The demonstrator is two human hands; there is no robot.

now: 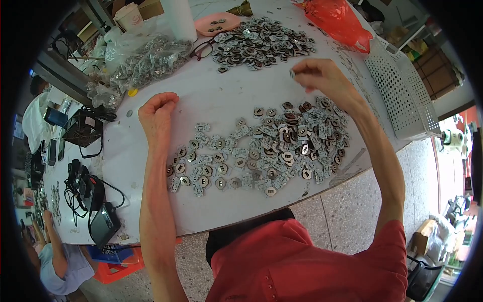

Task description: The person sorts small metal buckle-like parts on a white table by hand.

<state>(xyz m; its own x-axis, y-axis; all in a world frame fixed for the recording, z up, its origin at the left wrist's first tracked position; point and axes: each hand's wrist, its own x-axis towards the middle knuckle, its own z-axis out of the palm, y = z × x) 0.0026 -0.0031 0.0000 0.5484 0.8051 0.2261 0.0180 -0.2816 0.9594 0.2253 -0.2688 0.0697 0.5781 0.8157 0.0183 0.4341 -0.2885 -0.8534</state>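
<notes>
My left hand (157, 108) rests on the white table left of the near pile, with thumb and fingers curled together. Whatever they hold, if anything, is hidden. Between the two heaps my right hand (324, 78) is raised, its thumb and fingertips pinching a small metal part (292, 74). Below it spreads a near pile of small metal parts (287, 143), silvery plates with darker round pieces, thinning out toward the left. A far heap of similar parts (261, 43) lies beyond my hands.
Clear plastic bags of metal pieces (156, 60) stand back left, beside a pair of glasses (204, 49) and a pink tray (217, 22). At right are a white perforated basket (402, 90) and a red bag (342, 25). Black adapters (103, 224) lie left; another person (65, 267) sits beyond.
</notes>
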